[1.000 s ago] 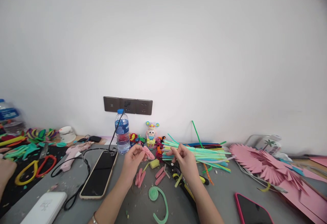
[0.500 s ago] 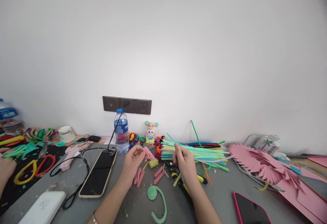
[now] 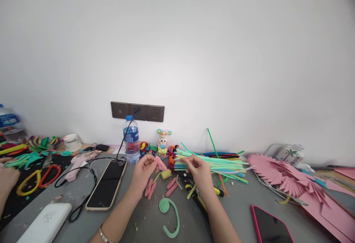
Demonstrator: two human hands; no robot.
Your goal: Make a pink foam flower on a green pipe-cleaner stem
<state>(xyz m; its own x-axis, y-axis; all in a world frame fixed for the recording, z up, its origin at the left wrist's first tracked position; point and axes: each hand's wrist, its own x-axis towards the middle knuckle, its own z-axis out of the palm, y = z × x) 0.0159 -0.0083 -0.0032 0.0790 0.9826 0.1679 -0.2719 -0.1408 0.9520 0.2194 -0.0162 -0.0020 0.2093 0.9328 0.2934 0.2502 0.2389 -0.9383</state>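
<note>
My left hand (image 3: 143, 174) pinches a folded pink pipe cleaner piece (image 3: 161, 164) between thumb and fingers. To its right, my right hand (image 3: 200, 171) is closed in a pinch in front of the pipe cleaner bundle (image 3: 224, 164); what its fingertips hold is too small to make out. A yellow wound pipe cleaner piece (image 3: 166, 174) with a stem lies just below the hands. Pink folded loops (image 3: 150, 189) rest under my left hand, and another pink pair (image 3: 172, 188) lies between my wrists. Nearer me is a green pipe cleaner (image 3: 164, 205) coiled at one end with a curved tail.
Yellow-black pliers (image 3: 200, 203) lie partly under my right forearm. A small figure (image 3: 163, 143) and a water bottle (image 3: 131, 141) stand by the wall. Phones (image 3: 107, 185), a pink glue gun (image 3: 74, 167), scissors (image 3: 39, 182) and pink folded paper (image 3: 288, 176) surround the area. Another person's hand (image 3: 9, 182) is far left.
My right hand's fingertips have moved left and tipped toward the piece in my left hand. My left hand keeps its pinch on the pink piece, nearly in place.
</note>
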